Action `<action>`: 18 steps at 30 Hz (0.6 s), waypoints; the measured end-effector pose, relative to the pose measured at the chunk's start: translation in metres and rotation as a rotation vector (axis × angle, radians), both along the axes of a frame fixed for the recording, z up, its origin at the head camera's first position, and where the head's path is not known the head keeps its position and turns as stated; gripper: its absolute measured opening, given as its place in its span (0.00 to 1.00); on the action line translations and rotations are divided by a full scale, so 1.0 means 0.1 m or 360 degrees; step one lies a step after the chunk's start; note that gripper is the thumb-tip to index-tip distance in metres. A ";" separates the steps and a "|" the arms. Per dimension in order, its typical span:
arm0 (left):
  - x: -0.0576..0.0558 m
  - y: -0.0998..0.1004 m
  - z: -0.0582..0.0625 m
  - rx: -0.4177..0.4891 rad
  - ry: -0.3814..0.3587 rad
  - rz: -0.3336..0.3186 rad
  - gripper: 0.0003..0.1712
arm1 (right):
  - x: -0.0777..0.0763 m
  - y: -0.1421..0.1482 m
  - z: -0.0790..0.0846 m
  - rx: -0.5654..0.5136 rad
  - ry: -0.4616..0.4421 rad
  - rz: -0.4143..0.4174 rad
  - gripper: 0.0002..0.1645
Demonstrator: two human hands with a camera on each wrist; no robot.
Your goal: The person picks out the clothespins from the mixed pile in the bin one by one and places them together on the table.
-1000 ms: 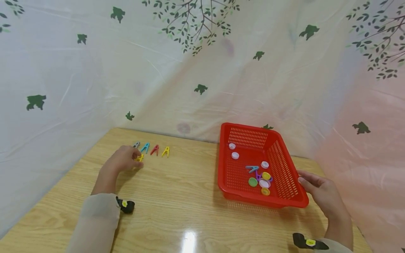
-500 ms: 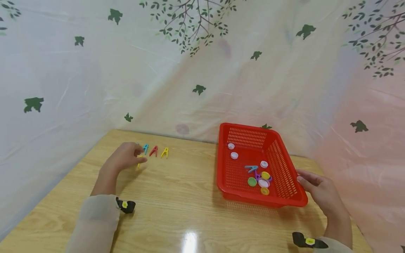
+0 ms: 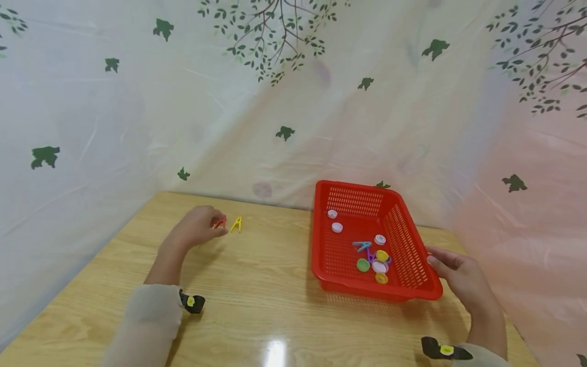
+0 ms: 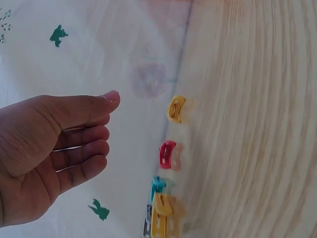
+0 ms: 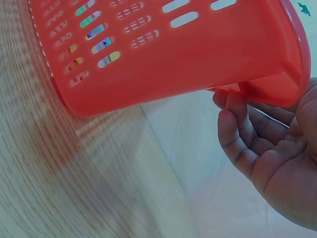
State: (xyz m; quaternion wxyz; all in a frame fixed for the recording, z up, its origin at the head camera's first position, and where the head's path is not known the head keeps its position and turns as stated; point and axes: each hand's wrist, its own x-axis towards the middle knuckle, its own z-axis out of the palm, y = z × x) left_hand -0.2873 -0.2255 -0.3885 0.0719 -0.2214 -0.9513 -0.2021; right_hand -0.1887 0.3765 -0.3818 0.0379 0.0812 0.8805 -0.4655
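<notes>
My left hand [image 3: 199,227] hovers by a red clothespin [image 3: 221,223] at the far left of the table, fingers loosely bent and the thumb apart from them. Nothing lies between those fingers in the left wrist view, where a teal clothespin [image 4: 158,187], a front yellow clothespin [image 4: 161,208] and a grey one [image 4: 147,220] stand in line past the red one. The hand hides these three in the head view. Another yellow clothespin [image 3: 236,224] stands just right of the red. My right hand [image 3: 465,280] grips the right rim of a red plastic basket [image 3: 316,239].
Inside the basket lie several bottle caps, among them a green cap [image 3: 363,265] and a white cap [image 3: 337,227], plus a blue clothespin [image 3: 362,245] and a purple piece. A leaf-patterned sheet [image 3: 229,112] hangs behind the wooden table [image 3: 257,290].
My left hand has moved right along the row, from the front yellow clothespin to the red one, covering the blue-teal one. My right hand has stayed on the basket's rim.
</notes>
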 end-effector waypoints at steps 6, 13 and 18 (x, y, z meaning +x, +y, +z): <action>-0.02 0.22 0.06 -0.0039 -0.0008 -0.0084 0.20 | 0.00 0.00 -0.01 -0.0007 0.0013 0.0002 0.41; -0.08 0.48 0.15 -0.0128 0.0059 -0.0159 0.19 | 0.00 0.00 -0.01 -0.0020 -0.0004 -0.0009 0.41; -0.11 0.66 0.25 -0.0151 0.0089 -0.0233 0.19 | 0.00 0.00 0.01 -0.0018 0.0002 -0.0001 0.41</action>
